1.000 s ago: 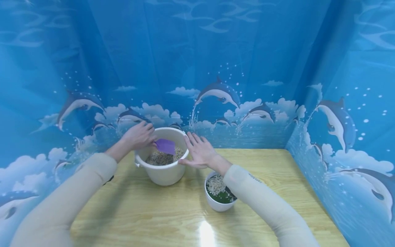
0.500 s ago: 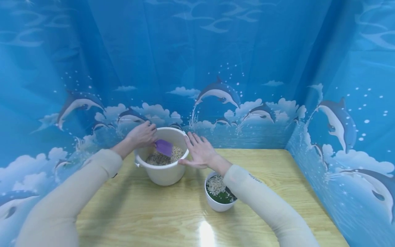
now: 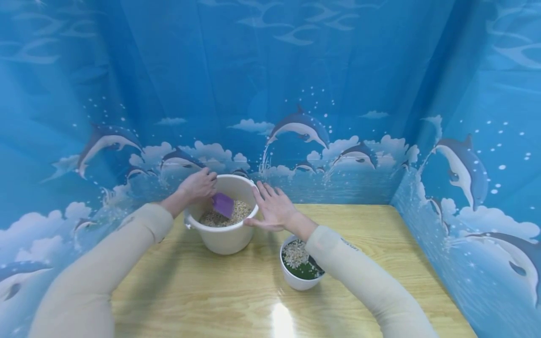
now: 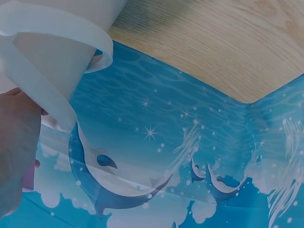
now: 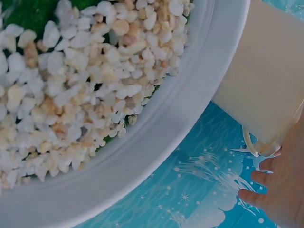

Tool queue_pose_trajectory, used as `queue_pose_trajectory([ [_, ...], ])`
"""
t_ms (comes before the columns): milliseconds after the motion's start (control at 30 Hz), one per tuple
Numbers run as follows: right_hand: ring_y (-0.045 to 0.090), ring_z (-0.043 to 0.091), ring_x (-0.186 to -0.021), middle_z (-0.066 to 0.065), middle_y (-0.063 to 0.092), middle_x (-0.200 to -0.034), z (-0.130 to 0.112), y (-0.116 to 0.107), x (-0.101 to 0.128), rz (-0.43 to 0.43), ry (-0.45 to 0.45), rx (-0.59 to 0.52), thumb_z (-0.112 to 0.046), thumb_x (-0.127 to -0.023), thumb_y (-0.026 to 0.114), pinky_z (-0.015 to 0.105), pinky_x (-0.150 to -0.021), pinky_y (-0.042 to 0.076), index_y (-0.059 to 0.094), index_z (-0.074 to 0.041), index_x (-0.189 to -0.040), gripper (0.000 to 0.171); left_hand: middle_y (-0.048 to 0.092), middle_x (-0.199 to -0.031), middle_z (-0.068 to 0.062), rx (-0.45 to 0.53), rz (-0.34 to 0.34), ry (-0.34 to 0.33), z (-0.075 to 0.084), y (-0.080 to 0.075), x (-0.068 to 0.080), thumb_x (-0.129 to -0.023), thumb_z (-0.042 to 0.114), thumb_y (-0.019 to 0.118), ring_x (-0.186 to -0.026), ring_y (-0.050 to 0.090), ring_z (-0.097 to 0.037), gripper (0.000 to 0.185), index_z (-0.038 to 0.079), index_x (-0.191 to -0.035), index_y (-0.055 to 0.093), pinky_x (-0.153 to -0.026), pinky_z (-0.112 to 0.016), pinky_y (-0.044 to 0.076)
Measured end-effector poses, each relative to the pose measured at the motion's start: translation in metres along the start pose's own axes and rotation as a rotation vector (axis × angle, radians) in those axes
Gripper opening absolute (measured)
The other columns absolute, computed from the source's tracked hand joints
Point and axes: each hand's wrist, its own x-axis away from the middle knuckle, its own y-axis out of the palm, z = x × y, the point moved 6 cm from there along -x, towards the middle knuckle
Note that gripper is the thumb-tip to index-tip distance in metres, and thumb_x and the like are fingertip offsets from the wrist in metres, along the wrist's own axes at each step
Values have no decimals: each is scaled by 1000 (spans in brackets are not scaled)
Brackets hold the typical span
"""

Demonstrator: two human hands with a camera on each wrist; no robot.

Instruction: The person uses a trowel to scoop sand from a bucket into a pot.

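A white bucket (image 3: 224, 240) stands on the table with gravel (image 3: 242, 209) in its bottom. My left hand (image 3: 198, 185), over the bucket's left rim, grips a small purple shovel (image 3: 223, 205). The shovel's blade slopes down to the right, its tip at the gravel. Only a bit of the purple handle (image 4: 29, 178) shows beside my left hand (image 4: 18, 147) in the left wrist view. My right hand (image 3: 272, 206) rests against the bucket's right rim with its fingers straight and spread. Its fingers also show beside the bucket (image 5: 266, 71) in the right wrist view.
A smaller white pot (image 3: 299, 283) stands under my right forearm, holding pale pebbles (image 3: 296, 253) over something green. A dark object in it is partly hidden by my sleeve. Blue dolphin-print sheeting (image 3: 262, 94) encloses the wooden table (image 3: 203, 300) at the back and sides.
The shovel's blade has tipped lower toward the gravel. My left wrist and forearm have shifted a little to the right. My right hand has stayed in place on the rim.
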Motion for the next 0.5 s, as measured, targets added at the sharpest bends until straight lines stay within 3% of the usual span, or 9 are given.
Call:
queue_pose_trajectory([
  [233,25,39,-163,22,13,-177,0,0,0,-3,3,17,-89,-95,26,56,-129,29,6,-5,-169,114,63,-92,2,-21,-14,-3,-2,1,2,-100,38,69,-87,44,-17,17,24,-108,72,-80,-30,41],
  [500,24,39,-163,21,12,-177,-1,0,0,-17,3,5,-89,-95,26,57,-130,28,6,-5,-169,113,63,-91,0,-24,11,-1,1,0,-1,-100,62,56,-86,45,-17,44,21,-101,72,-79,-30,41],
])
